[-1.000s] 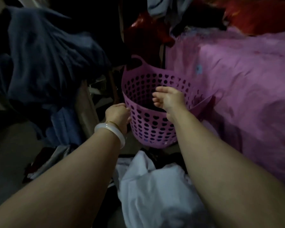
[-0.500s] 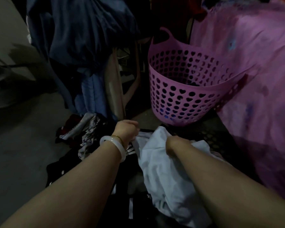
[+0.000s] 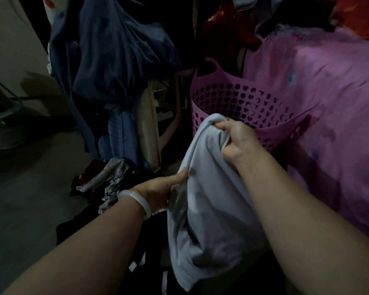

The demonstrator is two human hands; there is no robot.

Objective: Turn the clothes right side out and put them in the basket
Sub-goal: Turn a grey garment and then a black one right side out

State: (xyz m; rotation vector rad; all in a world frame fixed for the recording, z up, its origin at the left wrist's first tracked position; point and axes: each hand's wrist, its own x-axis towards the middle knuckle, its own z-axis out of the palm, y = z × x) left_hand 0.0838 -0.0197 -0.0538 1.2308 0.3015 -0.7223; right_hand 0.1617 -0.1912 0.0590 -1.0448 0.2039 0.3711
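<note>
A pale grey-white garment [image 3: 209, 209] hangs lifted in front of me, low in the middle of the view. My right hand [image 3: 237, 139] grips a bunched fold at its top, just in front of the purple basket [image 3: 239, 96]. My left hand [image 3: 160, 192], with a white bangle on the wrist, pinches the garment's left edge lower down. The basket has heart-shaped holes and stands on the floor beside the pink-covered bed; its inside is dark and I cannot make out its contents.
A pink bedspread [image 3: 328, 116] fills the right side. Dark blue clothes [image 3: 115, 56] hang over a stand at the back left. A heap of dark and patterned clothes [image 3: 107, 179] lies on the grey floor [image 3: 30, 199] below my left arm.
Both hands left the basket rim, dropped to the pale garment on the pile, took hold of it and raised it toward the basket.
</note>
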